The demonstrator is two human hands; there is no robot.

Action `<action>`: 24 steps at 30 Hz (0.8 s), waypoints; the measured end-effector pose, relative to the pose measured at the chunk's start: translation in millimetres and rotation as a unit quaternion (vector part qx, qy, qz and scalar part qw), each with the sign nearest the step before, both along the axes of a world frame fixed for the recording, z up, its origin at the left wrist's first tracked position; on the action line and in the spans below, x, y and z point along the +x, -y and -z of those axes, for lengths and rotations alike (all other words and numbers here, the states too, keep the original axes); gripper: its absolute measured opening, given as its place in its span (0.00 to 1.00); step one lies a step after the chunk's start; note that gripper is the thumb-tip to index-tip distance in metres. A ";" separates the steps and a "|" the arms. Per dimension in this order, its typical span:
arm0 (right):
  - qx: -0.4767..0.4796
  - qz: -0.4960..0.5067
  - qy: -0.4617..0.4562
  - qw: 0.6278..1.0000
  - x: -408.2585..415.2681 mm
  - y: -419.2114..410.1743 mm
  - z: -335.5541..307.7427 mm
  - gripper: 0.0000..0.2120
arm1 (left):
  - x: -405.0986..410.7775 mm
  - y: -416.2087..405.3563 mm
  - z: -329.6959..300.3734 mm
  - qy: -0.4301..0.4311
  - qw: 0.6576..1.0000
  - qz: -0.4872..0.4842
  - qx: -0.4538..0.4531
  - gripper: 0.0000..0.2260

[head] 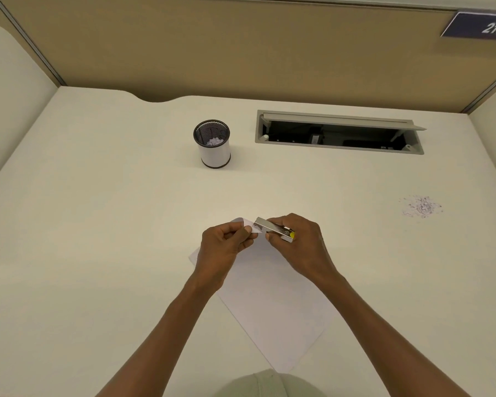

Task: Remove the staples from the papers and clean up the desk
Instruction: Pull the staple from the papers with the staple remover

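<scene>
Centrally, pinching raised corner of papers (272, 305) w/ left hand (222, 247), rest of sheets lying diagonally on desk (98, 224) toward bottom center. Gripping metal staple remover (274, 229) w/ right hand (295, 242), tip touching that corner. Sitting mid-right: pile of staples (421, 207). Standing upper center: mesh cup (212, 143).

- The place was an office cubicle.
- Tan partition panels (241, 47) closed in a pale desk (98, 210).
- A plate (481, 26) on the panel read 214.
- The desk had a cable hatch (338, 133) and a mesh cup (212, 143).
</scene>
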State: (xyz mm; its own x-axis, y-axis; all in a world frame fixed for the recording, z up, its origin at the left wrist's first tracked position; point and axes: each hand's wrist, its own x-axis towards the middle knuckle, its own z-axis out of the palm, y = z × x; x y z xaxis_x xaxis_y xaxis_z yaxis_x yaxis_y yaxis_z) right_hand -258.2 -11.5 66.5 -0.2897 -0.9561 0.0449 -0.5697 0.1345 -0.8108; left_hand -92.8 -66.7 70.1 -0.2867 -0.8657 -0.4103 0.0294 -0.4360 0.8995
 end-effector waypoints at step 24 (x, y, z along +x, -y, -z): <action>-0.080 -0.021 0.032 0.996 10.6 -2.9 -2.2 0.11 | 0.6 -2.0 -8.6 0.092 0.992 0.021 -0.089 0.06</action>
State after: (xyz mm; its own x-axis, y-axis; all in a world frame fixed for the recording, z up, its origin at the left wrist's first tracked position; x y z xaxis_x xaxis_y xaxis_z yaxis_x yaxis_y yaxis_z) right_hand -247.5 -8.6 68.7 -0.2566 -0.9496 0.1800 -0.5179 -0.0222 -0.8552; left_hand -92.2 -64.6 78.6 -0.2596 -0.9176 -0.3011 -0.1567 -0.2676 0.9507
